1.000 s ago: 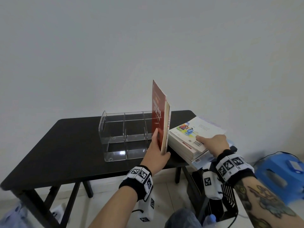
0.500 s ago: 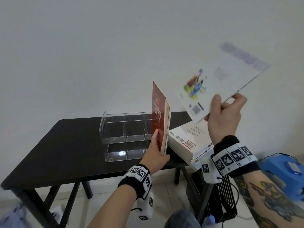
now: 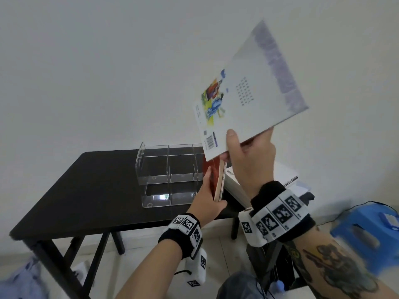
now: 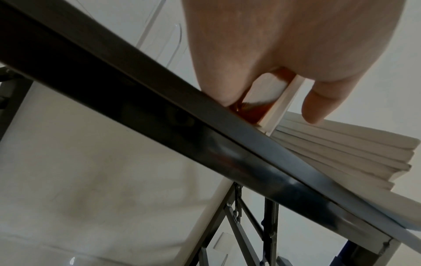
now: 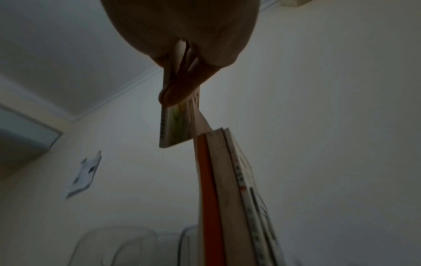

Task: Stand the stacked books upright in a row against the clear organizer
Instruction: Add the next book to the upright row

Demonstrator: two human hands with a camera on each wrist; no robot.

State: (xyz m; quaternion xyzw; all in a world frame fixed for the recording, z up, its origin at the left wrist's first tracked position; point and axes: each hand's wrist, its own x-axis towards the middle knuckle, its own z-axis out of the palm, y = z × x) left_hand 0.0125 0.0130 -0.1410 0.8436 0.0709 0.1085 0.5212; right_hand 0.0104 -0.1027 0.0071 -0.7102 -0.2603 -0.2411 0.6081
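A clear organizer point(image 3: 170, 175) with dividers lies on the black table point(image 3: 86, 190). Against its right end stands a red book point(image 3: 212, 175), upright; my left hand point(image 3: 210, 190) grips its near edge, thumb on one side and fingers on the other. To the right lies the stack of white books point(image 3: 261, 180), flat at the table's right end. My right hand point(image 3: 248, 147) pinches the lower corner of a white picture book point(image 3: 248, 93), held tilted in the air above the red book. The left wrist view shows the red book point(image 4: 262, 100) between thumb and fingers beside the stack point(image 4: 341, 149).
A blue stool point(image 3: 367, 229) stands on the floor at the right. A black rack with cables point(image 3: 272, 266) sits under the table's right end. Crumpled cloth point(image 3: 21, 281) lies on the floor at the lower left. A white wall rises right behind the table.
My right hand took the white picture book off the stack, lifted it high and swung it left over the red book. The left hand kept hold of the upright red book.
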